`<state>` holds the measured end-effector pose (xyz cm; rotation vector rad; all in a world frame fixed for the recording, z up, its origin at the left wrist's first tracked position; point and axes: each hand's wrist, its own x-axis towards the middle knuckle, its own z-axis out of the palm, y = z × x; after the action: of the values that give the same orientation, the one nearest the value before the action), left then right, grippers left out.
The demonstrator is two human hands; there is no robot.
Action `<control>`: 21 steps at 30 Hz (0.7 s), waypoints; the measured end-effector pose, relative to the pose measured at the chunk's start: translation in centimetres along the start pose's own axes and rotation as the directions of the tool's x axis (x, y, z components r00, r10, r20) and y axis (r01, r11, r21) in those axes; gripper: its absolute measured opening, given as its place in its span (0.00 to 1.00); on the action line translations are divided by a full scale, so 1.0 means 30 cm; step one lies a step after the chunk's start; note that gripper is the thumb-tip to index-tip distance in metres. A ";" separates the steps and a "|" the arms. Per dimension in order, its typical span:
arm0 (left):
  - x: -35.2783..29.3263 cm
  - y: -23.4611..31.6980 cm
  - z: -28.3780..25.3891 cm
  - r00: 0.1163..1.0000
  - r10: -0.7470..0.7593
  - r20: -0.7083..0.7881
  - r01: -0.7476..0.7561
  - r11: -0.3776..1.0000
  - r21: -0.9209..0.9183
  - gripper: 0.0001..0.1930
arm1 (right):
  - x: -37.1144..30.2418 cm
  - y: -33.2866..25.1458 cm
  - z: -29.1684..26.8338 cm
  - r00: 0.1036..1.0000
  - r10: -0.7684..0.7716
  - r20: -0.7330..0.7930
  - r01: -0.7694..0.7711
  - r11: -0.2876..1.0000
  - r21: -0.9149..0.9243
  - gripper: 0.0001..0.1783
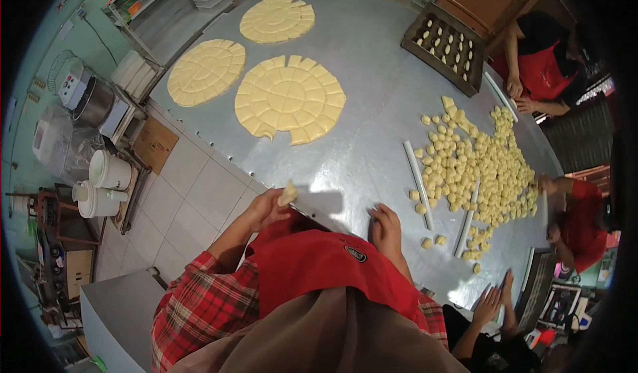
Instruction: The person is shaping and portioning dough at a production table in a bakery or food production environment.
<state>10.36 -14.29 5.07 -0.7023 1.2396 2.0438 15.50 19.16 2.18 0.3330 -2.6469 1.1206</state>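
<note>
My left hand (267, 209) is at the table's near edge, its fingers closed around a small piece of pale yellow dough (288, 194). To its right, my right hand (385, 229) rests by the metal table's edge, fingers extended and holding nothing. Ahead lies a large flat dough round (290, 95), cut into many pieces. A gap shows in its near rim, and one piece beside the gap is torn or curled. Two more cut rounds, one at the left (207, 72) and one farther back (277, 19), lie on the same table (362, 100).
Many small dough balls (478, 160) cover the table's right side, with a white rod (417, 185) and other rods among them. A dark tray (446, 47) of filled pieces stands at the far right. Several people work along that side. White buckets (108, 170) stand at the left.
</note>
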 end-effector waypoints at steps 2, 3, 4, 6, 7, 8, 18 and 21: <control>-0.014 0.011 0.097 0.986 -0.064 0.155 0.078 0.993 -0.090 0.13 | 0.085 -0.097 -0.002 0.994 -0.061 0.096 0.046 0.987 0.154 0.21; -0.006 0.014 0.144 0.983 -0.012 0.181 -0.041 0.958 0.284 0.14 | 0.125 -0.137 -0.018 0.977 -0.124 0.176 0.096 0.982 0.160 0.24; -0.017 0.010 0.166 0.977 0.041 0.210 -0.164 0.776 0.609 0.14 | 0.176 -0.205 -0.025 0.943 -0.216 0.254 0.179 0.971 0.161 0.25; 0.011 -0.021 0.241 0.945 0.016 0.327 -0.224 0.760 0.610 0.14 | 0.200 -0.249 -0.046 0.938 -0.236 0.253 0.190 0.963 0.191 0.27; 0.032 -0.050 0.269 0.915 0.017 0.403 -0.268 0.772 0.576 0.14 | 0.194 -0.237 -0.034 0.913 -0.277 0.298 0.228 0.955 0.188 0.27; 0.055 -0.074 0.303 0.876 0.013 0.483 -0.309 0.784 0.538 0.13 | 0.181 -0.214 -0.027 0.887 -0.309 0.342 0.261 0.948 0.180 0.27; 0.154 -0.280 0.419 0.830 0.018 0.558 -0.492 0.494 0.717 0.08 | -0.012 -0.132 -0.164 0.861 0.026 0.509 0.036 0.993 -0.112 0.14; 0.180 -0.245 0.435 0.863 0.321 0.390 -0.505 0.598 0.623 0.06 | -0.049 -0.133 -0.228 0.818 0.090 0.568 -0.102 0.995 -0.011 0.11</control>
<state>10.84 1.39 2.45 0.2398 2.0031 1.6635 19.02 21.59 9.01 0.6322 -3.2016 1.2312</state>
